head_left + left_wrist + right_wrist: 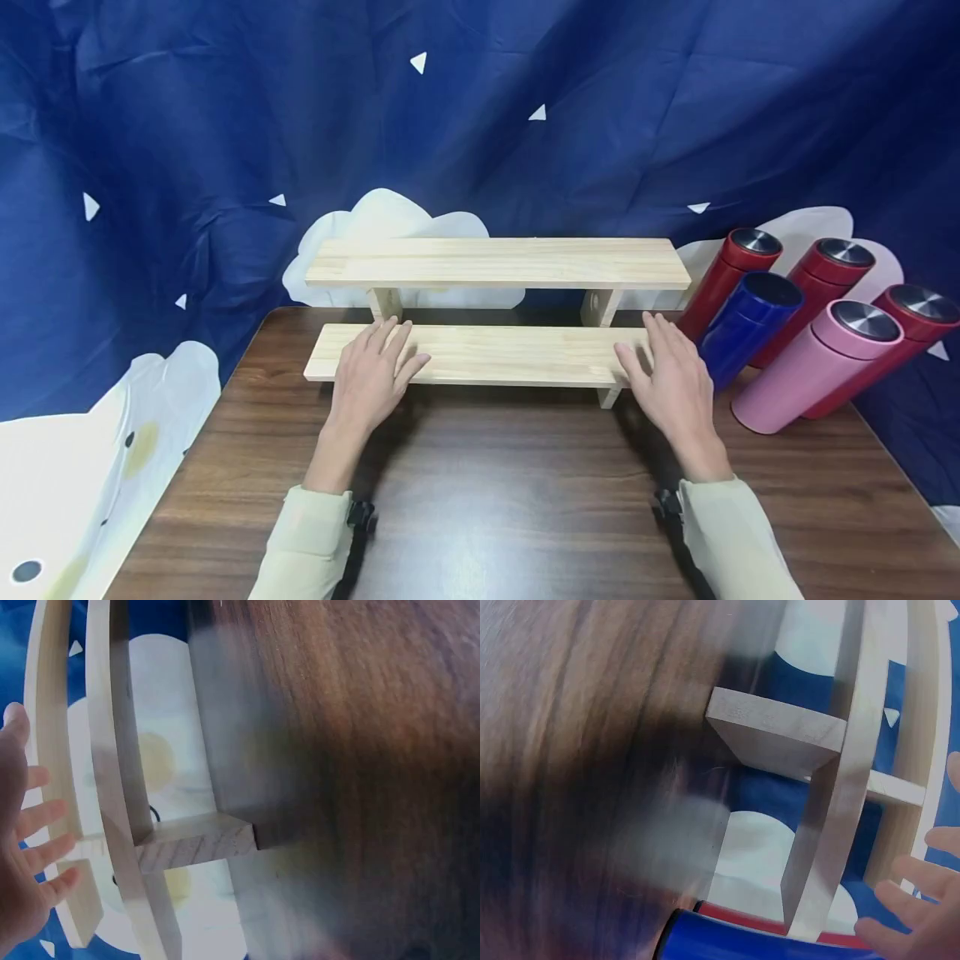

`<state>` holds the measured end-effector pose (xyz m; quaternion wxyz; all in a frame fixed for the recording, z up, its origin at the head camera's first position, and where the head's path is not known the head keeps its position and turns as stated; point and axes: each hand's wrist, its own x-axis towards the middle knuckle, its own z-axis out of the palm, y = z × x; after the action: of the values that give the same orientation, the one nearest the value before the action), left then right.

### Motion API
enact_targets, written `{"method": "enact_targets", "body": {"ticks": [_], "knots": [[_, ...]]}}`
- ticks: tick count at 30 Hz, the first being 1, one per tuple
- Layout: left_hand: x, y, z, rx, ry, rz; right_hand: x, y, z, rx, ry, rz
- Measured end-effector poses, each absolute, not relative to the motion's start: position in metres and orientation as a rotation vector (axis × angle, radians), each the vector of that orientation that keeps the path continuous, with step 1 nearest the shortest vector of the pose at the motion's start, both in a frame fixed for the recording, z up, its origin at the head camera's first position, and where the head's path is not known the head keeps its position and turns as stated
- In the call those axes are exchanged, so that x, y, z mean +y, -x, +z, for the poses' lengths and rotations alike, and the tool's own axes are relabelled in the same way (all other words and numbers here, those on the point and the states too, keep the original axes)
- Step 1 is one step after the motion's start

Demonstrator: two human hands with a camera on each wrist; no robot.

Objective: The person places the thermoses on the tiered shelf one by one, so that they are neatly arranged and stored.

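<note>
A two-tier wooden shelf stands on the table, with an upper board (495, 262) behind and a lower board (510, 354) in front. My left hand (366, 375) is over the left part of the lower board, fingers spread and pointing away from me. Over the board's right end is my right hand (671, 379), thumb apart from the other fingers. Neither hand holds anything. In the right wrist view the right fingers (915, 889) spread at the edge of the picture, and a support leg (780, 735) shows under the lower board.
Right of the shelf stand a blue bottle (750, 325), a pink bottle (813, 371) and three red bottles (723, 279), grouped closely. The blue one is right beside my right hand. Behind the brown table (480, 492) hangs a dark blue patterned cloth (480, 125).
</note>
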<state>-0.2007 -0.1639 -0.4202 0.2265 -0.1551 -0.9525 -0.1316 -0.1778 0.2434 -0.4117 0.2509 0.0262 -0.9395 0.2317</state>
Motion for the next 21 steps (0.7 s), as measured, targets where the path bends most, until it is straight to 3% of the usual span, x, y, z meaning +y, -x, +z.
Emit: {"method": "enact_targets", "body": {"ticks": [21], "knots": [[-0.203, 0.199, -0.431, -2.334, 0.169, -0.763, 0.271, 0.165, -0.411, -2.049, 0.18, 1.028]]}}
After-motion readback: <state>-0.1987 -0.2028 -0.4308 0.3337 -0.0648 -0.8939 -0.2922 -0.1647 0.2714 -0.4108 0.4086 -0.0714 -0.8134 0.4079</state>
